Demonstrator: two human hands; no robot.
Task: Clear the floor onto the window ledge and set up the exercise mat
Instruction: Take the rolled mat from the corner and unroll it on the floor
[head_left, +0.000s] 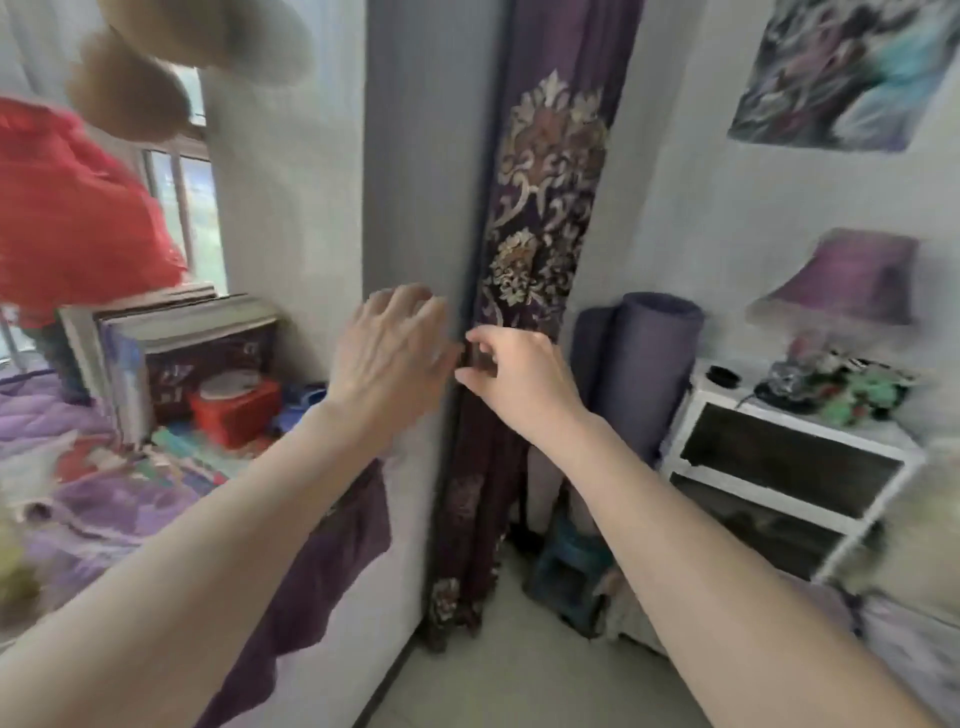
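A rolled purple exercise mat stands upright in the corner, between a patterned purple curtain and a white cabinet. Both my arms reach forward at chest height. My left hand is spread against the grey wall edge, fingers apart, holding nothing. My right hand pinches the edge of the curtain between thumb and fingers, just left of the mat. The window ledge at the left is crowded with books, a red basket and cloths.
A white cabinet with a purple lamp stands right of the mat. A blue stool sits on the tiled floor below the mat. A red bag hangs by the window. A purple cloth drapes off the ledge.
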